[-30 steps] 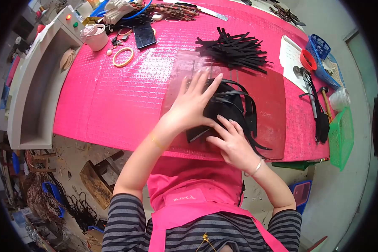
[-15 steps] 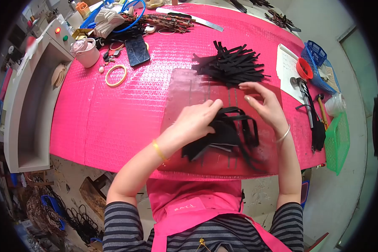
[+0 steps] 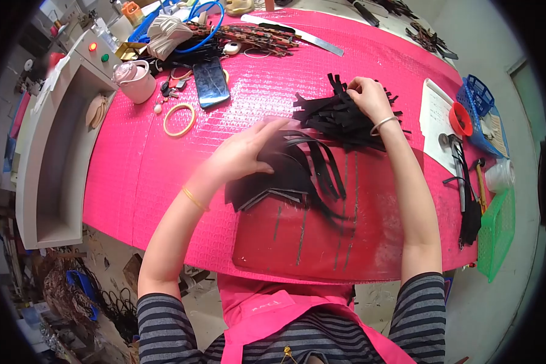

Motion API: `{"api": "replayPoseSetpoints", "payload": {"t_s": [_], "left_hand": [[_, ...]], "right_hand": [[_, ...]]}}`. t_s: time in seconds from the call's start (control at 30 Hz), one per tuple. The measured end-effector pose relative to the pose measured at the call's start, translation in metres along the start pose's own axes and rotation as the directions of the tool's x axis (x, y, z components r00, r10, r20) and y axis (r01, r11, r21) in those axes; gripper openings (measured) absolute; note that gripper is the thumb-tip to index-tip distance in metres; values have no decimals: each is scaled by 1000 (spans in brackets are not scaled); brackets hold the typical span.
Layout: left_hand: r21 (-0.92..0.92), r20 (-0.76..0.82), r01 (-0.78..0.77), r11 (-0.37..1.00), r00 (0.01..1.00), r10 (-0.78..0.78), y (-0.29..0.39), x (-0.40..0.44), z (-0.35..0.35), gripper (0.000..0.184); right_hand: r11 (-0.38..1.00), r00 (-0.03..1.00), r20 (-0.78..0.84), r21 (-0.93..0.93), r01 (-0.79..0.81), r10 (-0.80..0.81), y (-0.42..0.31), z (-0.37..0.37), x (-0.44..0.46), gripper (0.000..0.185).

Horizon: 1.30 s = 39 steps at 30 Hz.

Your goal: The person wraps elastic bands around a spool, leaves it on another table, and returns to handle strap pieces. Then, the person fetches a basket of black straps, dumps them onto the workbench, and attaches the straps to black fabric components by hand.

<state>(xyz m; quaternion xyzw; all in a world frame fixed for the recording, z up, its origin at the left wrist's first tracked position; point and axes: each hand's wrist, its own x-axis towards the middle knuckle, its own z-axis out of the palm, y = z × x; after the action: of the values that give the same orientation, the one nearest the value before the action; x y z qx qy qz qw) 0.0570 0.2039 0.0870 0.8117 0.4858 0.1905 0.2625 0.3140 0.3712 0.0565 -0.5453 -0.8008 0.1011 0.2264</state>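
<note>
My left hand (image 3: 239, 151) is slightly blurred, its thumb and fingers spread over a stack of flat black pieces (image 3: 270, 179). Long black straps trail from the stack to the right. Both lie over the left part of a red mat (image 3: 327, 242) with dark ruled lines. Further back, my right hand (image 3: 370, 98) reaches into a pile of black fabric strips (image 3: 321, 112). Its thumb and fingertips are pinched together on a strip there.
A phone (image 3: 211, 85), a cream bangle (image 3: 179, 119) and a pink pot (image 3: 134, 82) are at the back left. A steel ruler (image 3: 321, 43) lies behind. To the right are a paper sheet (image 3: 434, 115), a red bowl (image 3: 460, 119), a hammer (image 3: 481, 182) and a green basket (image 3: 496, 233).
My right hand has gone from beside the strapped black pieces up to the strip pile and closed there. My left hand and the black pieces have shifted left across the mat.
</note>
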Motion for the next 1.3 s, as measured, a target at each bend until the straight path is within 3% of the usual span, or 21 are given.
{"api": "replayPoseSetpoints", "payload": {"t_s": [0.07, 0.1, 0.2, 0.27, 0.37, 0.43, 0.5, 0.6, 0.63, 0.7, 0.77, 0.8, 0.9, 0.93, 0.97, 1.07, 1.1, 1.13, 1.2, 1.27, 1.3], "left_hand": [[-9, 17, 34, 999, 999, -34, 5, -2, -3, 87], [-12, 27, 50, 999, 998, -49, 7, -4, -5, 88], [30, -123, -56, 998, 991, 59, 9, -16, -5, 84], [-52, -181, -44, 998, 983, 34, 14, -26, -9, 68], [-107, -246, 35, 994, 967, -61, 11, -34, -6, 42], [-25, -362, 35, 999, 931, -42, 16, -37, -2, 17], [78, -374, 39, 996, 927, -7, 15, -39, 3, 17], [149, -385, 98, 984, 922, -33, 10, -39, 8, 16], [165, -378, 115, 980, 925, -45, 8, -38, 7, 16], [199, -329, 112, 974, 943, -41, 4, -35, 2, 15], [224, -237, 68, 972, 971, -13, 4, -31, -2, 15], [232, -213, 62, 971, 977, -11, 6, -29, -3, 15], [256, -166, -10, 967, 985, 54, 8, -27, -9, 17], [306, -168, -42, 951, 981, 98, 10, -28, -10, 16], [279, -182, -51, 959, 978, 105, 13, -30, -13, 16], [40, -224, -20, 999, 974, 29, 27, -41, -26, 19], [-47, -175, -6, 999, 985, -2, 37, -47, -32, 18], [-133, -122, 17, 991, 992, -33, 47, -53, -36, 18], [-280, 182, 213, 936, 969, -166, 67, -64, -41, 16], [-263, 342, 263, 928, 925, -165, 87, -70, -38, 11], [-310, 409, 287, 907, 901, -145, 89, -73, -31, 11]], "right_hand": [[989, 1000, 14, -143, -21, 23, -1, 14, 6, 23], [988, 992, 115, -146, -42, 60, 5, 27, 13, 27], [985, 981, 123, -100, -141, 153, 10, 41, 17, 24], [988, 975, 159, -48, -148, 154, 15, 45, 18, 24], [994, 992, -81, -48, -98, 94, 12, 52, 15, 27], [982, 990, 24, -134, -133, 137, 8, 53, 17, 27], [978, 988, 61, -166, -128, 140, 8, 55, 20, 28], [974, 999, -40, -221, -42, 34, 9, 39, 8, 24], [990, 997, -36, -124, -70, 66, 9, 22, 3, 20], [1000, 976, -218, 12, 9, -6, 15, -13, -16, 19], [921, 934, -358, 357, 153, -16, 7, -58, -56, 18], [858, 953, -298, 504, 102, 62, -10, -87, -84, 16], [735, 950, -257, 676, 46, 177, -19, -143, -157, 14], [651, 946, -280, 751, 111, 162, -23, -147, -176, 14], [359, 945, -124, 933, 8, 301, -29, -146, -200, 13], [238, 943, 282, 918, -319, 174, -13, -101, -241, 9], [420, 869, 468, 765, -488, 158, -7, -85, -245, 12], [178, 730, 671, 709, -683, 131, 4, -69, -252, 19], [196, 694, 712, 669, -716, 104, 31, -67, -254, 25], [373, 763, 594, 667, -644, 255, 46, -89, -256, 26], [608, 816, 498, 563, -561, 292, 63, -102, -255, 24]]}}
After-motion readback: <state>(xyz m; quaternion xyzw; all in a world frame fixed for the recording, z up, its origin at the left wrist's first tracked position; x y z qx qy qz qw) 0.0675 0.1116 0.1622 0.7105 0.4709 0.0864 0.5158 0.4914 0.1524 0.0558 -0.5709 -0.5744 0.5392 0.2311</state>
